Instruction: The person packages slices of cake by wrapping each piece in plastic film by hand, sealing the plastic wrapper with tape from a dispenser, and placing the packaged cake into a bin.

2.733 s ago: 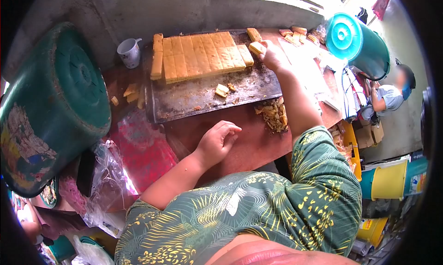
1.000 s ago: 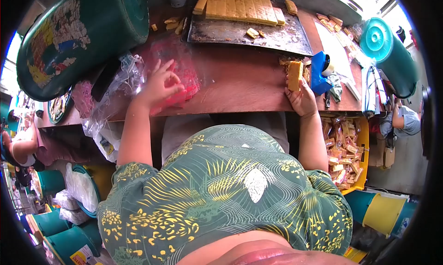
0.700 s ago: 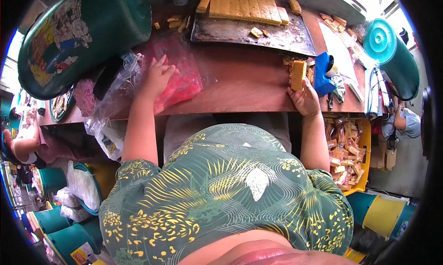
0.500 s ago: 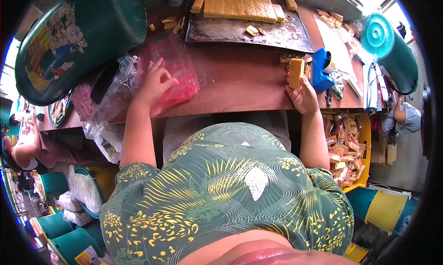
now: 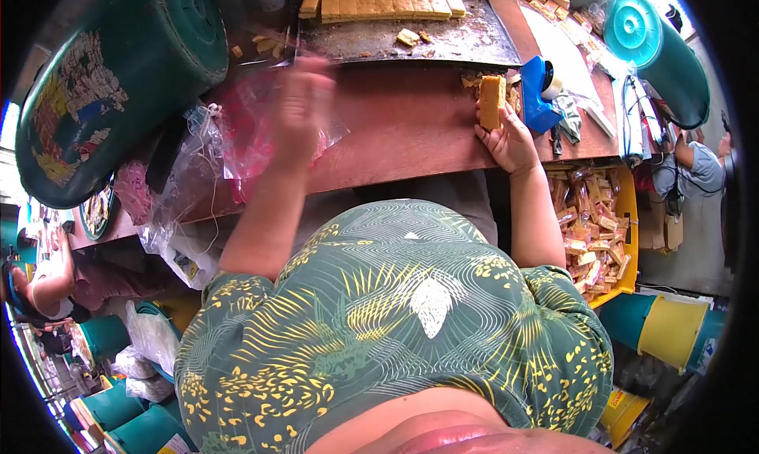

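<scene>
My right hand [image 5: 510,144] grips an upright slice of yellow cake [image 5: 492,102] above the right part of the table, beside a blue tape dispenser [image 5: 539,96]. Smeared by motion, my left hand [image 5: 307,98] is raised over the table near the red-printed clear plastic bags [image 5: 251,114]. Its fingers are too blurred to show whether they hold anything. Beyond both hands, a dark baking tray [image 5: 379,44] bears a row of cut cake slices [image 5: 379,1] and a few broken bits.
A big green bucket [image 5: 118,82] lies on its side at the left of the brown table [image 5: 395,114]. On my right, a yellow crate [image 5: 629,240] holds many wrapped slices. Another green bucket [image 5: 664,66] stands at the far right. Other people [image 5: 51,276] are at the sides.
My left hand has moved right and up from the red-printed bags, now blurred. My right hand keeps the cake slice. The whole view has shifted slightly.
</scene>
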Available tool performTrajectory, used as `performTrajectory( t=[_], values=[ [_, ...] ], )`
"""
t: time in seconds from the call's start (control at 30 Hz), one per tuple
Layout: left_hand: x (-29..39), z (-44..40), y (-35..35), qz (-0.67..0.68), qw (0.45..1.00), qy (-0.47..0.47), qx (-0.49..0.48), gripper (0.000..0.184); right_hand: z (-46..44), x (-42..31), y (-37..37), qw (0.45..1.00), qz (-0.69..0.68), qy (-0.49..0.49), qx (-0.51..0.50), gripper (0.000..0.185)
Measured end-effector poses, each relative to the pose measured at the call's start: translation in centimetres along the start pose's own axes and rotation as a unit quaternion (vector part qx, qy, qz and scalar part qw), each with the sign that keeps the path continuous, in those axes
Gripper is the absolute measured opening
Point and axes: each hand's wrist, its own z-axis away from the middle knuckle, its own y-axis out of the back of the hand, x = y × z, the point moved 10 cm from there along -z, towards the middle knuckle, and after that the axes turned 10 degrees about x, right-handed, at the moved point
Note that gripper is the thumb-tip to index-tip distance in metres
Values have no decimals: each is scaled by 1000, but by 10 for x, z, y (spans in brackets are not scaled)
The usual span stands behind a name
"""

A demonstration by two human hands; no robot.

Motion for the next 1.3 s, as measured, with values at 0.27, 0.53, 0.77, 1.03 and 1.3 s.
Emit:
performTrajectory(
  t=[0.27, 0.53, 0.77, 1.03, 1.3],
  values=[
    [18, 99, -119, -71, 918, 2, -389, 53, 3, 0, 2, 999, 30, 22, 27, 51],
    [-39, 90, -65, -318, 872, 31, -371, 94, 11, 18, -122, 784, 563, 252, -62, 68],
    [-38, 87, -64, -312, 872, 34, -376, 92, -14, 49, -147, 671, 676, 284, -109, 63],
    [-34, 86, -63, -323, 874, 26, -361, 92, -7, 46, -146, 638, 707, 293, -90, 63],
    [-41, 38, -72, -156, 964, -46, -212, 48, 83, 69, -149, 558, 714, 388, -166, 33]
  ],
)
